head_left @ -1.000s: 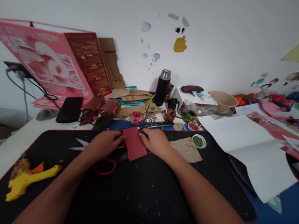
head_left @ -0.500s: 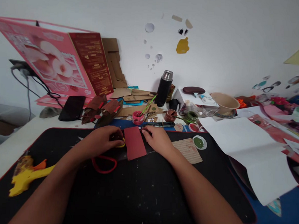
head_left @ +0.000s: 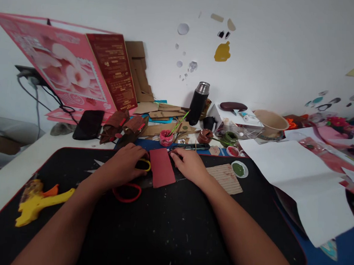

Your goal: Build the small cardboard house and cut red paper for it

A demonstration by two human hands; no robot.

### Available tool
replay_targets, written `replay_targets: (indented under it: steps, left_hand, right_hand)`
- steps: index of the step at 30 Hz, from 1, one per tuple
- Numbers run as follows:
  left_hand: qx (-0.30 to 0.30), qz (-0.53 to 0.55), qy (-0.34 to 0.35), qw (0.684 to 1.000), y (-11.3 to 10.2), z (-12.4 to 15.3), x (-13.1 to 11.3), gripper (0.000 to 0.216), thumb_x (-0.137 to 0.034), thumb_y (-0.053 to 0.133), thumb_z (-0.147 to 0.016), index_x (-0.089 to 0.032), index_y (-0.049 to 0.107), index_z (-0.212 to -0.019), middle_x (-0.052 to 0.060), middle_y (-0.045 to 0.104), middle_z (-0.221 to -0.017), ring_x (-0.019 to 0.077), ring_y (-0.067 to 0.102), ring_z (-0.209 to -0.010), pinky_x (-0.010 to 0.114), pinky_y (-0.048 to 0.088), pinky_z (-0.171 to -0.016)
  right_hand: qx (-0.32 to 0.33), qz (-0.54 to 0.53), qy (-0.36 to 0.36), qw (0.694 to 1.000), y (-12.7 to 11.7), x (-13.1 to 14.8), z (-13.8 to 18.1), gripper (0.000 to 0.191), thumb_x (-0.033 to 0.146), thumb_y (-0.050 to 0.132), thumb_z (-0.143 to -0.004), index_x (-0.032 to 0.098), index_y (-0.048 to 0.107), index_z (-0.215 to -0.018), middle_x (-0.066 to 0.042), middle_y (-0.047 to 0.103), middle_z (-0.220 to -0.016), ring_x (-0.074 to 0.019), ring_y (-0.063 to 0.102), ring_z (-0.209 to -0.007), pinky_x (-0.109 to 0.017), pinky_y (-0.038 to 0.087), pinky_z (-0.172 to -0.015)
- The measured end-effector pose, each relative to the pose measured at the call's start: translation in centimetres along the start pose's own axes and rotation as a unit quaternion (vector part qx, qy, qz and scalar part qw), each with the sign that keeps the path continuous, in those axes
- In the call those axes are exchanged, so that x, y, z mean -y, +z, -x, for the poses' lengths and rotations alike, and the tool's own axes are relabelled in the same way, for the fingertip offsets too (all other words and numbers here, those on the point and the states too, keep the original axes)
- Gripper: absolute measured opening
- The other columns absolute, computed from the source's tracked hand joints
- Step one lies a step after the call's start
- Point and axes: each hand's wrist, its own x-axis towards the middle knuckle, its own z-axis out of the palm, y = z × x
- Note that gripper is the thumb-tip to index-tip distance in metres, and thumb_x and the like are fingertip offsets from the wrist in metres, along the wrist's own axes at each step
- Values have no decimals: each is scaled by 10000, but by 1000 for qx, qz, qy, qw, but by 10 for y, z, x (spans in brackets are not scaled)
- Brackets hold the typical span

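Observation:
A dark red rectangular card [head_left: 162, 168] lies on the black mat between my hands. My left hand [head_left: 128, 163] is at its left edge, thumb and fingers apart, with the yellow loop of a pair of scissors [head_left: 145, 165] showing between them. The scissors' red loop [head_left: 128, 194] lies just below the hand, and their blades point left from behind it. My right hand [head_left: 188, 163] rests by the card's upper right corner with fingers bent together; what sits at their tips is small and dark. A clear strip partly shows under the card.
A yellow glue gun [head_left: 37, 208] lies at left. Corrugated cardboard [head_left: 225, 178] and a lid of green paint [head_left: 239, 169] sit right of my right hand. Behind are a pink paint jar [head_left: 166, 138], a black utility knife [head_left: 194, 146] and a black flask [head_left: 199, 104]. White paper [head_left: 294, 179] lies farther right.
The view has shifted slightly, moving everything a little right. My left fingers have spread, and more of the yellow scissor loop shows. My right hand and the card keep their places.

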Motion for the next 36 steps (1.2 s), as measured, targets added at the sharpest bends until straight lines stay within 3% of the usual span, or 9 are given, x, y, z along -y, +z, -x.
replay_targets:
  steps: [7,11,14,16,28,32,36]
  left_hand:
    - [-34,-33,-31,998,-5,7,21,358,-435,728,-837,-204,710,-1110,126,705,-1099,344,609,-1057,477,486,-953]
    - [-35,17,-3,999,1,7,10,789,-631,788,-755,-226,599,-1404,141,638,-1395,370,534,-1319,505,426,-1115]
    - [9,30,22,999,11,6,0,1105,-706,815,-685,-214,404,-1586,168,488,-1595,388,405,-1477,538,328,-1210]
    - [35,25,19,999,17,7,-4,1200,-716,824,-664,-192,331,-1626,195,418,-1645,409,354,-1517,563,288,-1231]
    - [37,33,3,999,13,6,-5,1109,-608,805,-749,-191,292,-1640,197,419,-1647,402,360,-1519,574,288,-1230]
    - [-13,23,-27,999,12,3,6,925,-516,769,-816,-183,393,-1592,185,502,-1589,385,431,-1470,544,347,-1206]
    - [-35,44,-10,998,14,0,9,758,-442,731,-860,-181,486,-1528,173,596,-1495,363,523,-1384,522,406,-1168]
  right_hand:
    - [5,27,-2,1000,0,1,0,220,276,554,-1043,212,765,-1040,-48,785,-897,-204,704,-833,-270,414,-706]
    - [6,27,-6,1000,0,0,0,220,273,551,-1044,207,761,-1043,-55,789,-929,-209,705,-860,-274,418,-730]
    - [8,9,-1,1000,0,0,0,222,269,547,-1047,200,758,-1049,-43,780,-871,-190,690,-789,-266,419,-711]
    - [10,7,3,1000,-1,0,-1,226,271,545,-1048,198,759,-1052,-42,776,-853,-185,683,-768,-263,416,-697]
    - [13,97,-2,995,1,2,0,257,317,533,-1057,218,767,-1017,-64,796,-961,-219,705,-883,-292,404,-732]
    - [21,77,3,997,-3,1,-1,253,296,532,-1054,216,767,-1006,-53,781,-889,-202,692,-823,-280,401,-703]
    - [18,80,5,997,-4,1,-1,246,288,542,-1048,209,766,-984,-52,776,-863,-203,684,-800,-284,390,-687]
